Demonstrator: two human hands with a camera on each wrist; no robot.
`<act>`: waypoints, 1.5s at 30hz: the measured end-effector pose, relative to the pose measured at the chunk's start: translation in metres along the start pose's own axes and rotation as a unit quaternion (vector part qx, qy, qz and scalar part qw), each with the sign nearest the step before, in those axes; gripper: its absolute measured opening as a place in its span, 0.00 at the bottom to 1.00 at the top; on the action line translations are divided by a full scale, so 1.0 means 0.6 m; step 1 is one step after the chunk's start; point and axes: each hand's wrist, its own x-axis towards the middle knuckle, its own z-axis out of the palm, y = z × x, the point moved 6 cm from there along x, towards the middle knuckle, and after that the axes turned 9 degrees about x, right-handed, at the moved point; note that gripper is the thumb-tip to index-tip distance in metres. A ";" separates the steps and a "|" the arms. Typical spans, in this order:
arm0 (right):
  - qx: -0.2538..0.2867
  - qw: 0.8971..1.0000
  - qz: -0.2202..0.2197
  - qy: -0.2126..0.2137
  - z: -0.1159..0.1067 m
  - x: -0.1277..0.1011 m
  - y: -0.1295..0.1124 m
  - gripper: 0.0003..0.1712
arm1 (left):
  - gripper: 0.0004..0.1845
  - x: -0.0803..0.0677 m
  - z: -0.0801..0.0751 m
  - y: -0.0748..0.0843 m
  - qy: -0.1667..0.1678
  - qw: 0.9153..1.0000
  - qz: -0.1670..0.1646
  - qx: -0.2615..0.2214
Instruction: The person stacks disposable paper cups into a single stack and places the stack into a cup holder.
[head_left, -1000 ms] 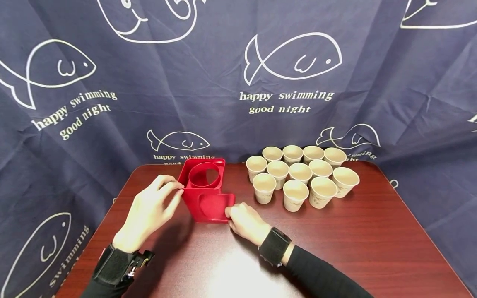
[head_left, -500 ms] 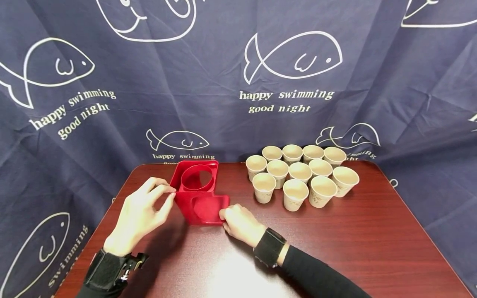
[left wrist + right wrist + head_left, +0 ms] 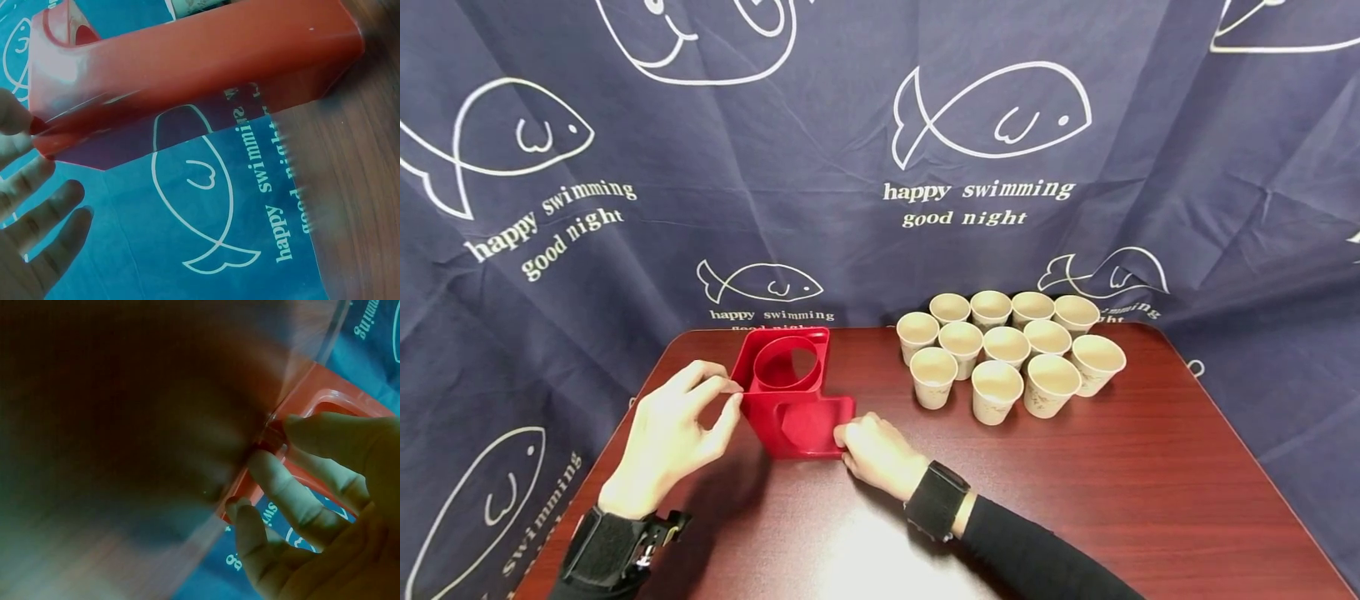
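Positioning the red cup holder [image 3: 790, 400]
Your left hand [image 3: 673, 433] pinched its upper edge; your right hand [image 3: 876, 454] gripped its lower corner near the counter's [image 3: 1150, 500] far-left corner; next, set it flat.

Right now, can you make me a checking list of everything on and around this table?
Surface: dark red-brown wooden table, glossy.
Job's things: red plastic holder with a round opening on top, standing at the table's back left.
Clutter: twelve paper cups, upright, clustered at the back right.
Hands: left hand pinches the holder's upper left corner; right hand grips its lower front corner with curled fingers.
Cables: nothing seen.
Surroundings: navy fish-print curtain behind.
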 end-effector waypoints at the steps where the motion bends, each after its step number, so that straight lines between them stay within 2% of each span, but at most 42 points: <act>1: -0.001 1.000 -0.006 0.002 0.000 0.000 -0.002 0.15 | 0.10 -0.001 -0.001 0.000 0.001 1.000 0.000 0.001; 5: -0.003 1.000 -0.027 0.007 0.001 -0.005 -0.010 0.15 | 0.10 -0.006 -0.005 -0.001 0.006 1.000 -0.003 0.000; 14: -0.004 0.999 -0.041 0.004 0.001 -0.012 -0.018 0.15 | 0.13 -0.010 -0.018 0.006 0.014 1.000 0.006 0.010; 20: -0.007 0.999 -0.035 -0.003 0.004 -0.014 -0.019 0.13 | 0.14 -0.010 -0.020 0.007 0.006 1.000 0.005 0.021; 25: -0.006 1.000 -0.030 -0.005 0.004 -0.017 -0.019 0.12 | 0.16 -0.009 -0.023 0.011 0.013 0.999 0.004 0.029; 28: -0.003 1.000 -0.025 -0.011 0.005 -0.023 -0.017 0.09 | 0.19 -0.006 -0.033 0.016 0.031 0.999 0.001 0.032; 31: 0.000 1.000 -0.011 -0.018 0.002 -0.037 -0.011 0.08 | 0.19 0.000 -0.052 0.024 0.076 0.997 -0.002 0.016; 33: 0.002 1.000 0.002 -0.017 -0.005 -0.054 -0.006 0.12 | 0.19 0.002 -0.065 0.031 0.103 0.995 -0.001 0.001; 35: 0.002 1.000 0.015 -0.009 -0.015 -0.077 0.000 0.16 | 0.19 -0.001 -0.075 0.040 0.116 0.993 0.003 -0.006; 39: 0.003 0.999 0.022 0.022 -0.042 -0.126 0.009 0.23 | 0.24 -0.030 -0.080 0.051 0.087 0.996 0.007 0.006; 45: -0.003 0.997 0.041 0.062 -0.086 -0.192 0.025 0.33 | 0.28 -0.116 -0.064 0.054 0.044 0.999 -0.007 0.014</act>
